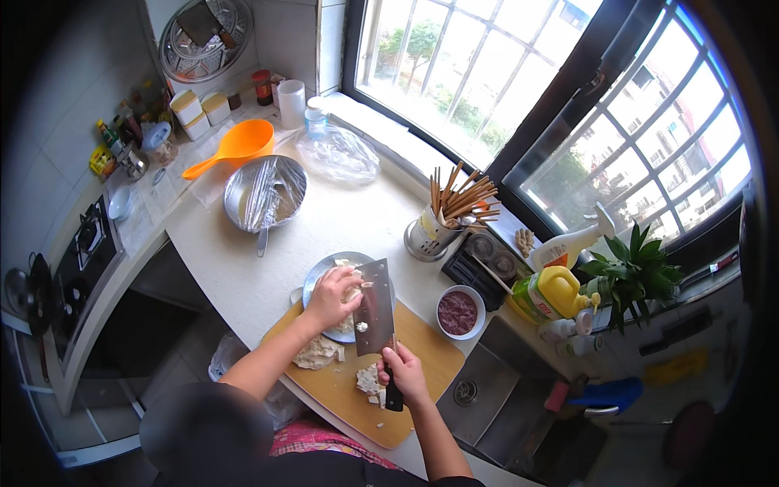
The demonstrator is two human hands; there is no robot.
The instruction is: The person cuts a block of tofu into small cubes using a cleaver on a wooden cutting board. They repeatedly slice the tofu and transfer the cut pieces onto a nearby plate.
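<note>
My right hand (pixel 402 372) grips the dark handle of a cleaver (pixel 375 312), its broad blade tilted up beside a plate. A few white crumbs stick to the blade. My left hand (pixel 331 297) is over the light blue plate (pixel 312 277), its fingers curled on crumbly white food pieces (pixel 344 263) close against the blade. Under the plate's near edge is a wooden cutting board (pixel 430 345). On the board lie a larger pale chunk (pixel 318 354) and a small heap of chopped white pieces (pixel 370 381). My hand and the blade hide part of the plate.
Right of the board stands a bowl of purplish-red minced food (pixel 458 313), beside the sink (pixel 483 394). Behind are a chopstick holder (pixel 430 235) and a yellow-capped jug (pixel 556 290). Back left sit a film-covered metal pan (pixel 239 199), an orange ladle (pixel 247 140) and a plastic bag (pixel 341 154).
</note>
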